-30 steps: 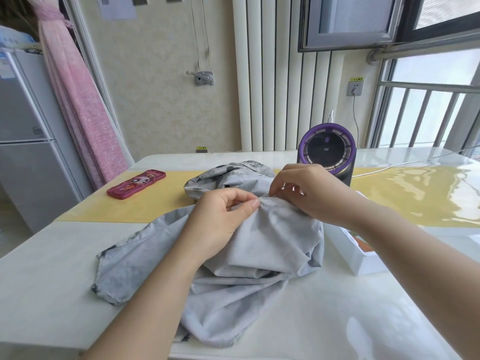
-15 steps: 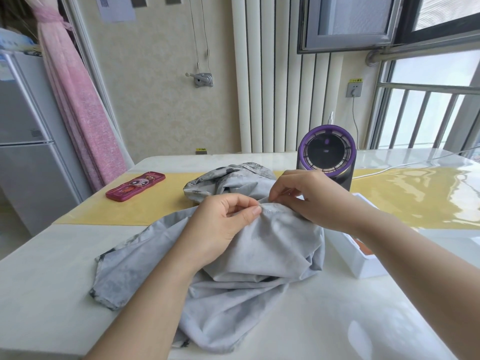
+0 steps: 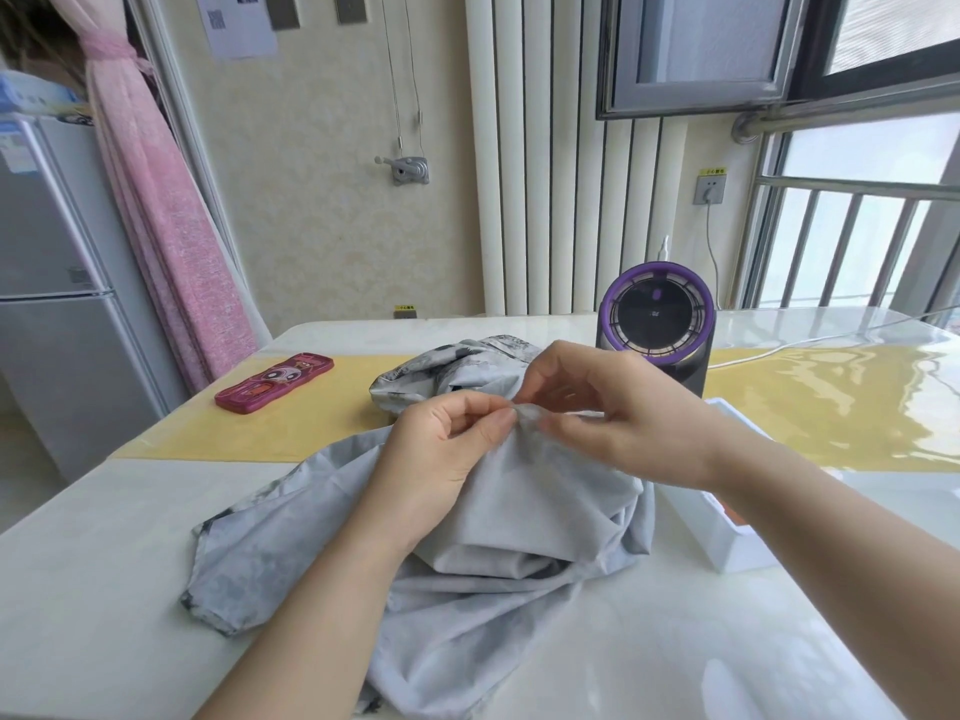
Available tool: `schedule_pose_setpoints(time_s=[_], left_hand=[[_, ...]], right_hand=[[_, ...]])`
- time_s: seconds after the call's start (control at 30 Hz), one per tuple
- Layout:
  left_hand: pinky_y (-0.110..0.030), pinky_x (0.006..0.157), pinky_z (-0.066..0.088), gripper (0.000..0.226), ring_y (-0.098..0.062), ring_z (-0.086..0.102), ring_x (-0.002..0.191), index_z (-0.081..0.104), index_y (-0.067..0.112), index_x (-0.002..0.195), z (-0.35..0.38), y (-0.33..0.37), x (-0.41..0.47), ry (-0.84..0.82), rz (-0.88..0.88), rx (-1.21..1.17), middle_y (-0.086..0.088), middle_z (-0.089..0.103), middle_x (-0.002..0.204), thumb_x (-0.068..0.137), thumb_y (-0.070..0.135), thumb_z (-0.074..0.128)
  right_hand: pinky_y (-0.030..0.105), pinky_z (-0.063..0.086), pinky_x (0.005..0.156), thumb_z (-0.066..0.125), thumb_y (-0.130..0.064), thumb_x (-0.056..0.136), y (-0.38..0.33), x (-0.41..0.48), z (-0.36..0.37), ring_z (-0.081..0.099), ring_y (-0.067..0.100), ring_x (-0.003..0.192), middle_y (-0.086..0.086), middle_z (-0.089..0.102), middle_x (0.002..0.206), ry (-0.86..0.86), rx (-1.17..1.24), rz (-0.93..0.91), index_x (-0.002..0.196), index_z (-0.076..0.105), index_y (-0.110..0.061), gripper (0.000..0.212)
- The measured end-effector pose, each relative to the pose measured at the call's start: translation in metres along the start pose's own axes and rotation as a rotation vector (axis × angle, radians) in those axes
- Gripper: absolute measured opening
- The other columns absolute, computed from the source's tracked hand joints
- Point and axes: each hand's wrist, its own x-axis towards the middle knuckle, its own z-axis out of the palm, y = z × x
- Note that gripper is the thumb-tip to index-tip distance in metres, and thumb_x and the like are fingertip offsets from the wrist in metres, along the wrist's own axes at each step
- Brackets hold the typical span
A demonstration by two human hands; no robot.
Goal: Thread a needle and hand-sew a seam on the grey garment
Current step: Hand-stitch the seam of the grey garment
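As left hand (image 3: pixel 441 454) pinches the garment (image 3: pixel 524 517), box (image 3: pixel 698 530) holds something orange.

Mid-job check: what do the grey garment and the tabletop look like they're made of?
The grey garment: thin woven cloth, possibly cotton, matte; it drapes in soft folds and sharp creases. The tabletop: hard, pale, glossy, perhaps stone or a clear cover over it; it shows bright reflections.

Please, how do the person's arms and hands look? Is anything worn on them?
The left hand and the right hand wear no gloves, rings or watch. The left forearm and right forearm are uncovered too; no sleeve is in view. The nails look short and unpainted.
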Motion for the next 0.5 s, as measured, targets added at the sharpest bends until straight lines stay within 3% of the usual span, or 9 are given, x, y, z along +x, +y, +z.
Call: schedule_pose_setpoints(time_s=[0.1,0.23,0.37,0.43,0.5], left_hand=[[-0.029,0.083,0.050,0.025,-0.013,0.066,0.084,0.071,0.015,0.088,0.000,-0.001,0.002,-0.022,-0.055,-0.055,-0.003,0.074,0.086,0.070,0.031,0.067],[-0.021,0.075,0.051,0.028,-0.012,0.066,0.082,0.071,0.010,0.091,0.000,0.000,0.003,-0.053,-0.113,-0.107,-0.004,0.074,0.086,0.071,0.028,0.066],[-0.022,0.072,0.049,0.010,-0.012,0.065,0.075,0.071,0.013,0.085,0.000,0.000,0.009,0.009,-0.209,-0.067,-0.001,0.074,0.080,0.081,0.021,0.069],[-0.023,0.069,0.048,0.006,-0.012,0.062,0.071,0.071,0.015,0.081,-0.002,-0.002,0.014,0.068,-0.251,-0.029,0.001,0.072,0.074,0.085,0.016,0.067],[-0.025,0.068,0.047,0.008,-0.012,0.061,0.070,0.071,0.016,0.079,-0.005,-0.006,0.018,0.109,-0.281,-0.002,0.002,0.071,0.072,0.086,0.015,0.067]], right_hand=[[0.033,0.054,0.081,0.064,-0.012,0.083,0.001,0.001,0.006,0.065,0.014,0.085,0.000,0.068,0.090,0.020,-0.138,-0.132,0.094,0.065,-0.012,0.011],[0.037,0.053,0.072,0.068,-0.017,0.082,0.007,0.005,0.011,0.063,0.018,0.078,0.000,0.067,0.085,0.079,-0.217,-0.191,0.085,0.069,-0.018,0.003],[0.014,0.042,0.066,0.075,-0.018,0.080,0.005,0.009,0.009,0.055,0.004,0.067,-0.004,0.062,0.092,0.173,-0.022,-0.003,0.072,0.067,-0.028,0.015],[0.018,0.040,0.067,0.076,-0.022,0.077,-0.002,0.013,0.002,0.050,0.005,0.062,0.005,0.063,0.090,0.234,0.132,0.140,0.067,0.068,-0.026,0.013],[0.026,0.049,0.065,0.075,-0.024,0.077,-0.013,0.014,-0.012,0.055,0.011,0.064,0.008,0.066,0.085,0.153,0.240,0.309,0.069,0.068,-0.022,0.011]])
